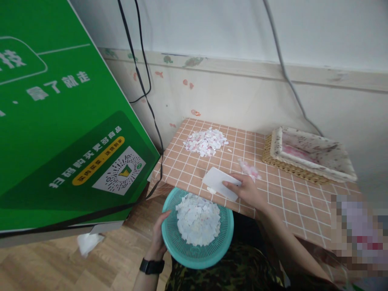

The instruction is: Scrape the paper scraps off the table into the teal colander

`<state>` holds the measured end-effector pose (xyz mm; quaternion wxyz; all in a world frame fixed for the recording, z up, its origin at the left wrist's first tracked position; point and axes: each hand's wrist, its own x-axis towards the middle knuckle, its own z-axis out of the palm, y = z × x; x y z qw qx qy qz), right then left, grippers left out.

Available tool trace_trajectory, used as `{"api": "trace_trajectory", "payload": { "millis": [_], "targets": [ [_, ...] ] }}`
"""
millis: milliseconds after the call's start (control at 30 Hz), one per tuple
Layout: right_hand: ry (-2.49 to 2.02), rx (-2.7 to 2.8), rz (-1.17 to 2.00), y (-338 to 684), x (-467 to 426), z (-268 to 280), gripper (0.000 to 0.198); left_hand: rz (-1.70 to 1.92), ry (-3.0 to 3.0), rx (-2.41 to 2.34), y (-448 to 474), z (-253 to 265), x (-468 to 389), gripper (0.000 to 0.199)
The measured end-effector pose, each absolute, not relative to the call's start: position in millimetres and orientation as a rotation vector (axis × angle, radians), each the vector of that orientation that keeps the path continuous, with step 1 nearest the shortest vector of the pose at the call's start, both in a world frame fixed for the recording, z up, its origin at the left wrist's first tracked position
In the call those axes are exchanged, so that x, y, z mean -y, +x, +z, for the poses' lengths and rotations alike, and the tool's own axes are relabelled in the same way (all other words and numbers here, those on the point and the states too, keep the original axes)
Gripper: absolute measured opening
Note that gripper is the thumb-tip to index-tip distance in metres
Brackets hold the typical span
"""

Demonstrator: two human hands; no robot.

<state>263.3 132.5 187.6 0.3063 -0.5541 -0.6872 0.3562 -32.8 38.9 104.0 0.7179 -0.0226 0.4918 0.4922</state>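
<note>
My left hand grips the left rim of a teal plastic strainer basket, holding it just below the table's front edge. Inside the basket lies a heap of small white paper pieces. With my right hand I pinch a flat white scraper card by its right end, low over the table near the edge. A few white scraps show beside the card. Farther back on the table sits a pile of white and pinkish paper pieces.
The table has a brown checked cover. A lined wicker basket stands at the back right. A crumpled pink-and-white piece lies behind my right hand. At left stands a green printed cabinet, with black cables hanging beside it.
</note>
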Motion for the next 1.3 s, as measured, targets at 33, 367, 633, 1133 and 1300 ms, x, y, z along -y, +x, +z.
{"api": "trace_trajectory", "payload": {
  "millis": [33, 367, 633, 1133, 1300],
  "targets": [
    [-1.442, 1.824, 0.975, 258.7, -128.8, 189.0, 0.029, 1.089, -0.048, -1.088, -32.8, 103.9, -39.0, 0.018],
    [-1.242, 1.954, 1.094, 246.4, -133.6, 211.9, 0.029, 1.087, -0.077, -1.075, -31.8, 96.6, -35.8, 0.021],
    [-1.501, 1.966, 0.53, 282.7, -209.1, 227.1, 0.025, 1.131, -0.11, -1.056, -28.8, 72.8, -32.5, 0.019],
    [-1.438, 2.172, 0.566, 284.6, -244.6, 227.7, 0.022, 1.07, -0.16, -1.054, -18.8, 54.0, -26.3, 0.024],
    [-1.432, 2.149, 0.642, 292.4, -242.8, 224.6, 0.026, 1.074, -0.175, -1.077, -17.6, 57.1, -26.6, 0.026]
  ]
}}
